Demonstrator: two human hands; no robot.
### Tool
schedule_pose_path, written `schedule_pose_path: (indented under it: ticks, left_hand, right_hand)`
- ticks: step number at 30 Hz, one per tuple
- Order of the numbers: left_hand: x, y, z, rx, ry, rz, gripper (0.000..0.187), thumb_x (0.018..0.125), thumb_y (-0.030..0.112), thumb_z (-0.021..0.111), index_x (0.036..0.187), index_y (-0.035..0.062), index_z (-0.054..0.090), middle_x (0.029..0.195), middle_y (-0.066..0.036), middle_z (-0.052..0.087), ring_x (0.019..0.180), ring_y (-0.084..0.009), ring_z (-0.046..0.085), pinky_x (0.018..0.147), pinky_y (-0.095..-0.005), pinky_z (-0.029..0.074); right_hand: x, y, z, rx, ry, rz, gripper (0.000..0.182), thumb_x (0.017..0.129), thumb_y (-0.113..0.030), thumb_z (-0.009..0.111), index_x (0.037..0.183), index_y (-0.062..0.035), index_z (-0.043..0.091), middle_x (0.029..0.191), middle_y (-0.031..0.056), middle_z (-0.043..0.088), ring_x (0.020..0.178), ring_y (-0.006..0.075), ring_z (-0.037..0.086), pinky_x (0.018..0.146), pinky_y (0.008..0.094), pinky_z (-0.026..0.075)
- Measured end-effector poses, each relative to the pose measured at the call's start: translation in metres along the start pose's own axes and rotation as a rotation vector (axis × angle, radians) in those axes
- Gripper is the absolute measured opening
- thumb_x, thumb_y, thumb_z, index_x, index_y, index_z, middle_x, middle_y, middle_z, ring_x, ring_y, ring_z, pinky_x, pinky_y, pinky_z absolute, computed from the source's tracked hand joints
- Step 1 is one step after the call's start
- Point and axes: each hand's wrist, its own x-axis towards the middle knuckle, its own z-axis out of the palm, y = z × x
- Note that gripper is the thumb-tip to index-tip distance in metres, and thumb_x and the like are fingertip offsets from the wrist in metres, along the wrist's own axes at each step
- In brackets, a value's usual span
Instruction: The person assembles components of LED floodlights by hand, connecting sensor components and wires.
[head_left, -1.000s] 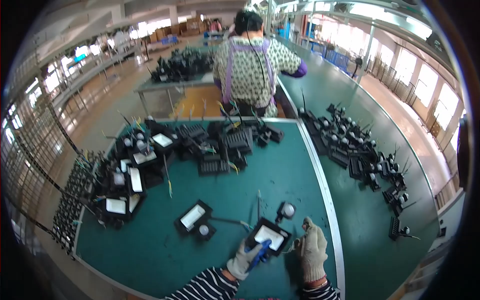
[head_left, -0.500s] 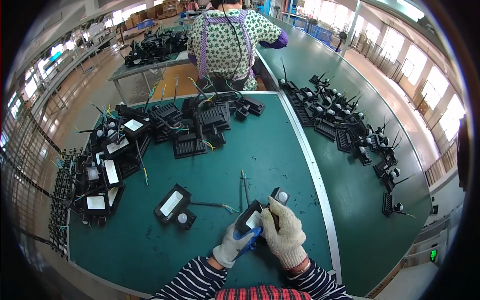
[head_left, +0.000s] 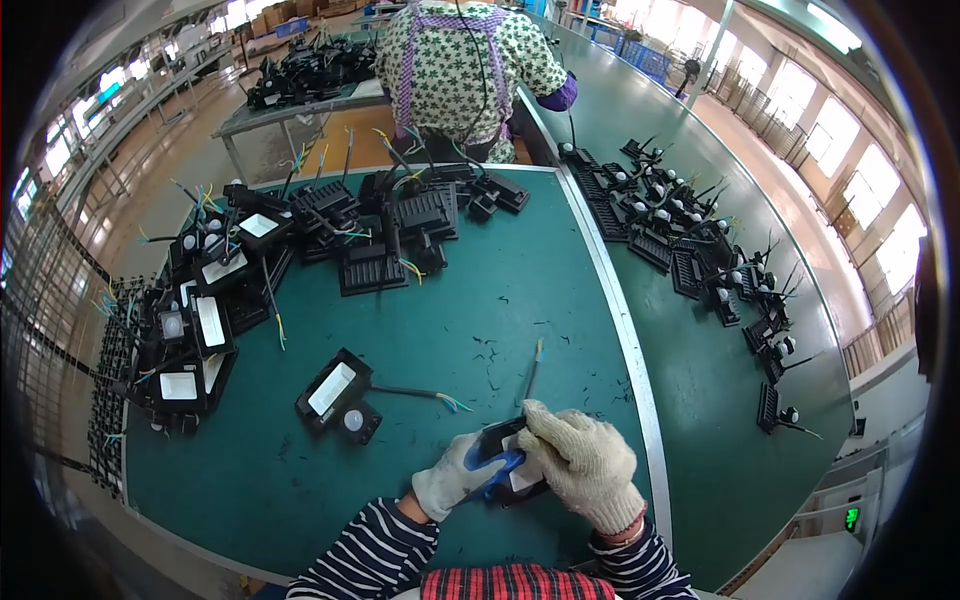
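Observation:
A black floodlight (head_left: 524,476) with a pale front panel is tilted in front of me, low over the green table. My left hand (head_left: 463,474), in a white glove with blue coating, grips its left side. Closed over its right and upper edge is my right hand (head_left: 582,460) in a cream knit glove. What those fingertips pinch is hidden, and so is most of the light's right part. A dark cable (head_left: 533,372) with bared wire ends points away from it. Left of my hands lies another floodlight (head_left: 331,388) with a round sensor (head_left: 354,421) and a cable.
Floodlights (head_left: 210,320) with loose wires are heaped along the table's left and far sides. More lights (head_left: 690,230) line the green belt (head_left: 720,400) beyond a metal rail (head_left: 630,340). Dark scraps (head_left: 484,350) litter the table. A person (head_left: 450,80) sits ahead, facing away.
The held floodlight has turned, and its cable leans further right. Its sensor, visible before, is now behind my right hand. My right hand has shifted slightly right. The person ahead moved an arm.

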Motion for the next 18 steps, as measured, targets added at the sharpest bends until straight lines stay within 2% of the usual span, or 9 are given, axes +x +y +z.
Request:
schedule_pose_path:
  ticks: [2,5,8,14,17,18]
  left_hand:
    - [0.002,0.007,-0.003,0.092,-0.082,-0.027,0.039,0.096,0.027,0.069,0.125,0.0017,0.065,0.098,-0.002,0.069,0.083,-0.009,0.057,0.079,-0.0282,0.05]
    - [0.003,0.015,-0.006,0.128,-0.135,-0.049,0.036,0.094,0.026,0.071,0.122,0.0026,0.067,0.094,-0.003,0.068,0.081,-0.01,0.055,0.078,-0.029,0.049]
    - [0.005,-0.002,-0.011,0.06,-0.236,-0.019,0.041,0.092,0.022,0.069,0.126,0.0005,0.064,0.113,-0.014,0.073,0.098,-0.0185,0.068,0.094,-0.0349,0.051]
    - [0.001,0.016,-0.014,0.17,-0.232,-0.017,0.041,0.091,0.02,0.071,0.125,0.0001,0.064,0.112,-0.014,0.073,0.098,-0.0181,0.067,0.093,-0.0348,0.051]
    - [0.005,0.005,-0.012,0.092,-0.231,-0.009,0.044,0.092,0.023,0.071,0.128,-0.0005,0.062,0.114,-0.014,0.073,0.101,-0.0171,0.067,0.094,-0.0344,0.052]
    - [0.004,0.005,-0.008,0.016,-0.142,0.021,0.045,0.093,0.024,0.071,0.13,-0.0009,0.062,0.115,-0.015,0.072,0.102,-0.0181,0.068,0.094,-0.0344,0.052]
  right_hand:
    - [0.001,0.005,-0.005,-0.056,-0.05,-0.033,0.038,0.095,-0.034,0.066,0.127,-0.0131,0.063,0.083,0.0075,0.068,0.073,0.0292,0.069,0.061,0.042,0.054]
    - [0.006,0.007,-0.001,-0.02,-0.022,-0.105,0.035,0.088,-0.026,0.074,0.119,-0.0107,0.072,0.08,0.0076,0.069,0.068,0.0279,0.068,0.059,0.0372,0.053]
    - [0.007,0.002,0.0,-0.095,-0.105,-0.142,0.037,0.096,-0.033,0.065,0.128,-0.0135,0.062,0.081,0.0084,0.066,0.071,0.0296,0.069,0.06,0.0417,0.055]
    - [0.006,0.002,0.006,-0.069,-0.134,-0.177,0.037,0.095,-0.033,0.066,0.126,-0.0127,0.062,0.077,0.0086,0.065,0.07,0.0296,0.069,0.061,0.0412,0.055]
    - [0.006,-0.002,-0.009,-0.045,-0.237,-0.236,0.035,0.098,-0.027,0.065,0.126,-0.0074,0.062,0.079,0.0069,0.066,0.071,0.0245,0.069,0.061,0.0395,0.055]
    - [0.002,-0.001,-0.009,0.182,-0.148,-0.149,0.033,0.099,-0.024,0.063,0.126,-0.0053,0.061,0.079,0.0056,0.066,0.071,0.0223,0.069,0.06,0.0379,0.055]
